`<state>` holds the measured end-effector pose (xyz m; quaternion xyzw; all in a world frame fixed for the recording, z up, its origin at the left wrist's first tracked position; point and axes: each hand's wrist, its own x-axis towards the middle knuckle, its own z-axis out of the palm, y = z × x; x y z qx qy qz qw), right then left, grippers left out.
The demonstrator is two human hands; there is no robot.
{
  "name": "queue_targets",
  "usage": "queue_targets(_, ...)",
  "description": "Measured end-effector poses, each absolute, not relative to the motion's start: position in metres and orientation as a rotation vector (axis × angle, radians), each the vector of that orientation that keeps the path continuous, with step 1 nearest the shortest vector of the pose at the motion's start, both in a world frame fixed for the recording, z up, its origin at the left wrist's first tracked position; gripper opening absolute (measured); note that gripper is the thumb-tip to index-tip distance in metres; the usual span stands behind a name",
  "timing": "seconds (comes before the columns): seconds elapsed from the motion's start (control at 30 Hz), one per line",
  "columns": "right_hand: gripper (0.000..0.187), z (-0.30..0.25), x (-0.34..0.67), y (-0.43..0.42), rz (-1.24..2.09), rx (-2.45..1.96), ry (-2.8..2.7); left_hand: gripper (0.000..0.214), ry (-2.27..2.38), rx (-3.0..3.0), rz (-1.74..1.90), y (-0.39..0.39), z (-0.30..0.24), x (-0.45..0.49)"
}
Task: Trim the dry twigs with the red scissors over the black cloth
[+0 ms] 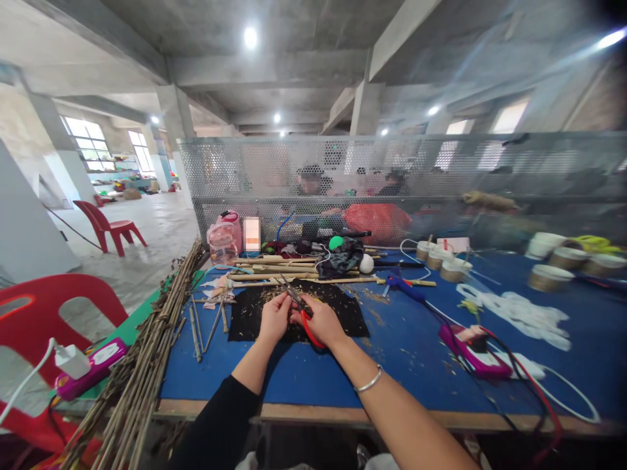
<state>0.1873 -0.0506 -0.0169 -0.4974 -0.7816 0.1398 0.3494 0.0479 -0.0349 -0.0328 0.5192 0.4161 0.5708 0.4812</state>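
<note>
Over the black cloth (245, 320) on the blue surface (392, 356), we grip the red-handled scissors (296, 298) in our right hand (319, 320), blades pointing away from us, while our left hand (274, 318) bends close beside them, pinching something or nothing, we cannot tell.

Close head-height view, forward over the blue table (308, 385)

1. Red-handled scissors (304, 318) are gripped in the right hand (321, 321), with slim, dark metallic blades pointed forward and slightly left.
2. The scissors are held above a black cloth (350, 320) scattered with pale clippings.
3. The blades are flanked closely by the left hand's (274, 318) bent fingers.
</note>
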Motion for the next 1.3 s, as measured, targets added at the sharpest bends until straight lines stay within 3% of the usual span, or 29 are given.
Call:
queue_targets(0.27,0.047,-0.017,0.186,-0.052,0.196,-1.374,-2.025,0.027,0.952,1.427,1.344,-0.039,-0.028,0.048)
queue_targets(0.57,0.028,-0.017,0.19,-0.05,0.374,-1.323,-2.007,0.036,1.055,1.38,1.275,-0.039,-0.03,0.049)
queue_targets(0.93,0.057,-0.03,0.188,-0.042,0.085,-1.35,-2.106,0.023,1.07,1.419,1.36,-0.035,-0.033,0.046)
queue_targets(1.3,0.033,-0.015,0.187,-0.054,0.363,-1.39,-2.038,0.024,1.049,1.392,1.336,-0.036,-0.033,0.047)
